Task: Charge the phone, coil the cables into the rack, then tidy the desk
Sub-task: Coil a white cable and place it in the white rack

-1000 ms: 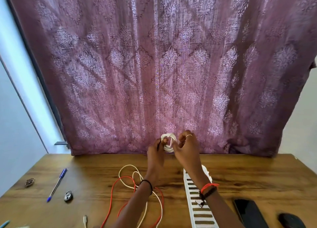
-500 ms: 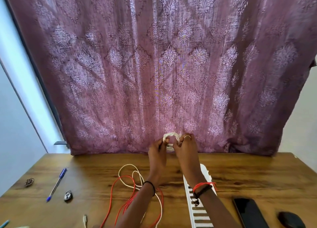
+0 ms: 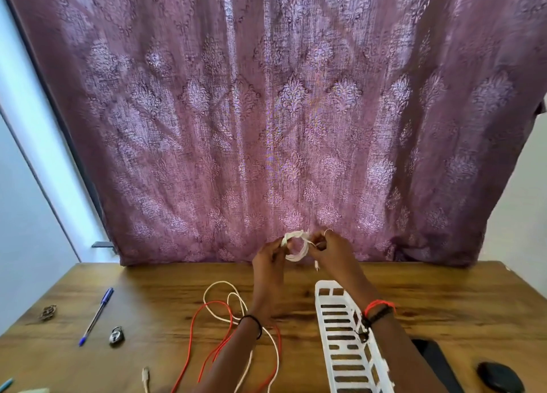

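A small coil of white cable (image 3: 297,246) is held up in front of the curtain, above the far part of the desk. My left hand (image 3: 270,258) pinches its left side and my right hand (image 3: 333,249) grips its right side; a short loose end hangs below the right hand. A white slotted rack (image 3: 343,339) lies lengthwise on the desk under my right forearm. Loose on the desk under my left forearm are a red cable (image 3: 196,333) and a cream cable (image 3: 225,295). The black phone (image 3: 438,360) lies at the right, partly hidden by my right arm.
A blue pen (image 3: 96,315), a small padlock (image 3: 116,335) and a small metal trinket (image 3: 48,312) lie at the left. A black mouse (image 3: 500,381) sits at the near right corner. A cable plug (image 3: 145,375) lies near the front edge. A purple curtain (image 3: 281,111) hangs behind the desk.
Both hands have kept working the white coil, and a short cable end now hangs below the right hand. The view has tilted slightly.
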{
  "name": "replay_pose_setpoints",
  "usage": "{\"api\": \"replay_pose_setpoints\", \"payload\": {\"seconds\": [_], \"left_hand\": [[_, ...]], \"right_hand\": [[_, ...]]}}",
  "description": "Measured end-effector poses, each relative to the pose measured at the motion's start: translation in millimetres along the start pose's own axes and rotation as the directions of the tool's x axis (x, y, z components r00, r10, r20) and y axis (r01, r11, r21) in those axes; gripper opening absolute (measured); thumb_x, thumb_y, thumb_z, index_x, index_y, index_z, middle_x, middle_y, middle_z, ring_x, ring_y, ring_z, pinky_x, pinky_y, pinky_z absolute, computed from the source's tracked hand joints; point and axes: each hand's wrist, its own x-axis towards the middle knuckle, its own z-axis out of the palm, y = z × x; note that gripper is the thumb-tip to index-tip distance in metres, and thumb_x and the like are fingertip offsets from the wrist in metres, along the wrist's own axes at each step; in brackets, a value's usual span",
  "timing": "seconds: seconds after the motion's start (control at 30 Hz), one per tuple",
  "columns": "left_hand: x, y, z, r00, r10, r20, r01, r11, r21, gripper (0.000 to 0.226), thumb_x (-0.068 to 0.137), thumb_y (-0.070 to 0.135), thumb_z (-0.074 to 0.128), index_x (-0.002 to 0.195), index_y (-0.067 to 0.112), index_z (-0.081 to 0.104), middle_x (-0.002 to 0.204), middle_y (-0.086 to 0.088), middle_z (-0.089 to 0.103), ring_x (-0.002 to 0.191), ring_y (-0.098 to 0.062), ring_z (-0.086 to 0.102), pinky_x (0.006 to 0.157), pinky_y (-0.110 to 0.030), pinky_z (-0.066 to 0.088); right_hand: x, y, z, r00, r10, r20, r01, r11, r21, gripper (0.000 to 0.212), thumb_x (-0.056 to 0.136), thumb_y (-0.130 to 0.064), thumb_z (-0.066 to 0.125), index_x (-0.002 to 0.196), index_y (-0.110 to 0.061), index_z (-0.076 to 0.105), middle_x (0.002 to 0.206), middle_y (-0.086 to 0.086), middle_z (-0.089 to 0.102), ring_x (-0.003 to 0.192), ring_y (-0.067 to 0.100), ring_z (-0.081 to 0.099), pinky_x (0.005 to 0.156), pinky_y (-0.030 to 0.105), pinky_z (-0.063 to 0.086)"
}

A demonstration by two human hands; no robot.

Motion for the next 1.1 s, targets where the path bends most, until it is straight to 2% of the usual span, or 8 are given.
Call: {"api": "replay_pose_setpoints", "payload": {"seconds": [0.13, 0.27, 0.37, 0.43, 0.6, 0.77, 0.93, 1.1], "left_hand": [[-0.2, -0.7, -2.3, 0.990, -0.127, 0.067, 0.139, 0.964, -0.226, 0.013, 0.091, 0.018, 0.059, 0.085, 0.014, 0.070, 0.078, -0.001, 0.069, 0.077, -0.013, 0.060, 0.071, -0.042, 0.053], [-8.4, 8.0, -1.8, 0.970, -0.194, 0.147, 0.242, 0.840, -0.487, 0.017, 0.092, 0.011, 0.055, 0.098, 0.000, 0.066, 0.084, -0.006, 0.069, 0.075, -0.010, 0.067, 0.064, -0.022, 0.055], [-13.1, 5.7, 3.1, 0.950, -0.229, 0.214, 0.312, 0.753, -0.580, 0.019, 0.094, 0.009, 0.051, 0.100, -0.003, 0.064, 0.081, -0.003, 0.072, 0.075, -0.011, 0.069, 0.063, -0.021, 0.056], [-12.8, 3.1, 5.3, 0.929, -0.275, 0.247, 0.370, 0.692, -0.620, 0.018, 0.094, 0.008, 0.050, 0.096, -0.003, 0.063, 0.081, -0.006, 0.072, 0.076, -0.014, 0.069, 0.069, -0.025, 0.058], [-9.4, -5.3, -1.4, 0.861, -0.328, 0.388, 0.507, 0.612, -0.607, 0.015, 0.092, 0.004, 0.052, 0.094, -0.001, 0.065, 0.090, -0.012, 0.071, 0.077, -0.014, 0.070, 0.072, -0.025, 0.058], [-1.2, -7.9, -12.4, 0.811, -0.319, 0.490, 0.550, 0.699, -0.456, 0.019, 0.093, 0.012, 0.053, 0.103, 0.004, 0.067, 0.097, -0.008, 0.072, 0.085, -0.017, 0.068, 0.074, -0.028, 0.056], [-4.1, -7.4, -13.4, 0.765, -0.297, 0.571, 0.541, 0.778, -0.321, 0.017, 0.090, 0.003, 0.055, 0.104, 0.003, 0.065, 0.088, 0.001, 0.073, 0.080, -0.007, 0.069, 0.068, -0.018, 0.054], [-15.1, -19.7, 7.5, 0.730, -0.351, 0.587, 0.592, 0.754, -0.286, 0.013, 0.088, -0.002, 0.056, 0.099, -0.003, 0.063, 0.088, -0.007, 0.070, 0.076, -0.010, 0.069, 0.067, -0.019, 0.055]], "right_hand": [[3.4, 5.2, -1.3, 0.999, -0.012, 0.034, 0.009, 0.997, 0.070, 0.032, 0.070, -0.015, 0.080, 0.091, -0.010, 0.057, 0.086, 0.004, 0.065, 0.069, 0.012, 0.057, 0.063, 0.019, 0.043], [1.0, 12.4, 2.8, 0.998, 0.065, -0.012, -0.061, 0.974, 0.220, 0.031, 0.072, -0.022, 0.079, 0.084, -0.014, 0.051, 0.078, -0.003, 0.063, 0.075, 0.014, 0.062, 0.067, 0.021, 0.047], [-3.4, 14.7, 11.8, 0.993, 0.105, 0.045, -0.114, 0.937, 0.331, 0.025, 0.078, -0.019, 0.073, 0.091, -0.009, 0.054, 0.078, -0.002, 0.067, 0.076, 0.017, 0.066, 0.058, 0.015, 0.047], [-6.1, 15.4, 13.8, 0.992, 0.101, 0.079, -0.124, 0.904, 0.409, 0.028, 0.076, -0.015, 0.075, 0.096, -0.007, 0.056, 0.085, 0.005, 0.070, 0.077, 0.018, 0.068, 0.064, 0.024, 0.054], [-4.8, 28.1, 6.0, 0.989, 0.102, 0.106, -0.144, 0.826, 0.544, 0.025, 0.075, -0.006, 0.075, 0.098, -0.005, 0.066, 0.090, 0.009, 0.072, 0.082, 0.018, 0.068, 0.069, 0.022, 0.054], [2.0, 44.3, -5.2, 0.968, 0.131, 0.216, -0.226, 0.831, 0.508, 0.040, 0.066, -0.008, 0.081, 0.103, -0.006, 0.065, 0.100, 0.010, 0.071, 0.095, 0.021, 0.067, 0.086, 0.035, 0.054], [-0.1, 56.9, -12.3, 0.931, 0.157, 0.331, -0.327, 0.765, 0.556, 0.036, 0.067, -0.002, 0.080, 0.100, -0.005, 0.066, 0.098, 0.014, 0.071, 0.092, 0.023, 0.068, 0.081, 0.036, 0.055], [-7.6, 72.9, -13.1, 0.943, 0.172, 0.283, -0.292, 0.836, 0.464, 0.024, 0.071, 0.004, 0.075, 0.089, -0.010, 0.066, 0.091, 0.012, 0.070, 0.082, 0.020, 0.066, 0.068, 0.022, 0.055]]}}
